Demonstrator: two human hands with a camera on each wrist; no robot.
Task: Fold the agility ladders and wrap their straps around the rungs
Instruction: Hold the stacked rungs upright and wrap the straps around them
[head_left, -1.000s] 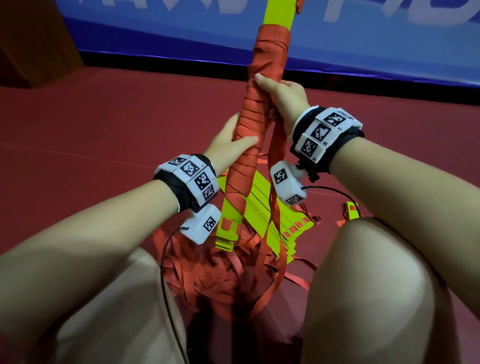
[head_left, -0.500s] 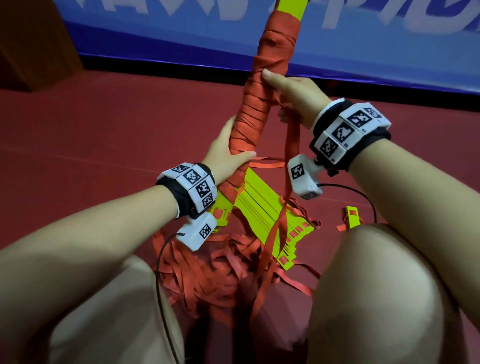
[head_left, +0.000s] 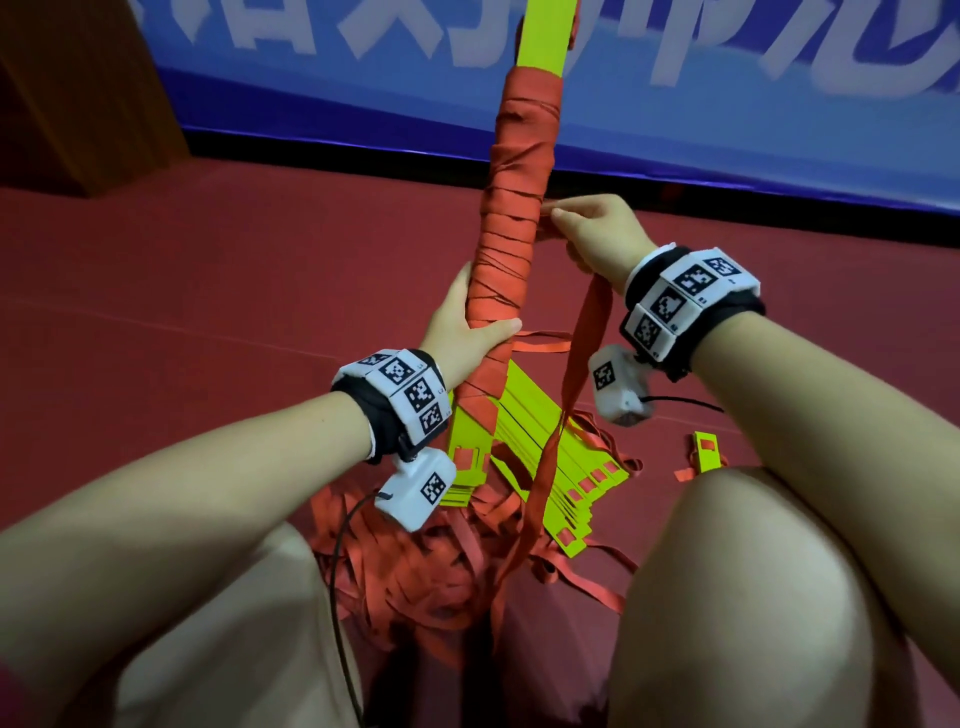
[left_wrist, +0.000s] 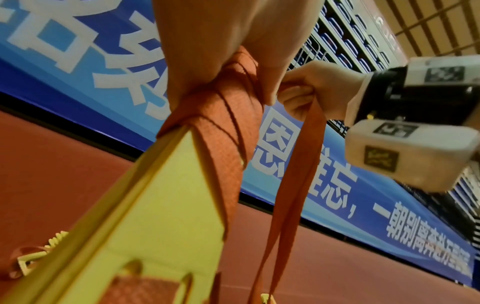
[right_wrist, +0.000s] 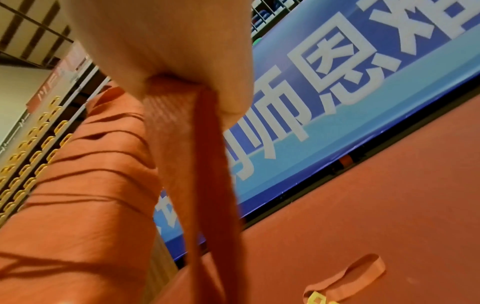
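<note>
A bundle of yellow rungs (head_left: 544, 36) stands upright, most of its length wound in red-orange strap (head_left: 511, 234). My left hand (head_left: 470, 325) grips the wrapped bundle low down, thumb across the front. My right hand (head_left: 589, 239) is just right of the bundle, higher up, and pinches the loose strap (head_left: 582, 353), which hangs in a doubled length to the floor. In the left wrist view the strap (left_wrist: 293, 170) drops from the right hand (left_wrist: 309, 92). In the right wrist view the strap (right_wrist: 197, 156) leaves my fingers beside the wrapped bundle (right_wrist: 85, 181).
A second stack of yellow rungs (head_left: 540, 452) lies on the red floor (head_left: 208, 312) between my knees, over a tangle of loose red straps (head_left: 415, 566). A single yellow rung end (head_left: 706, 451) lies to the right. A blue banner (head_left: 779, 114) runs along the far wall.
My right hand has come off the wrapped bundle and moved to the right, pulling the loose strap out to the side. My left hand has slid a little lower on the bundle.
</note>
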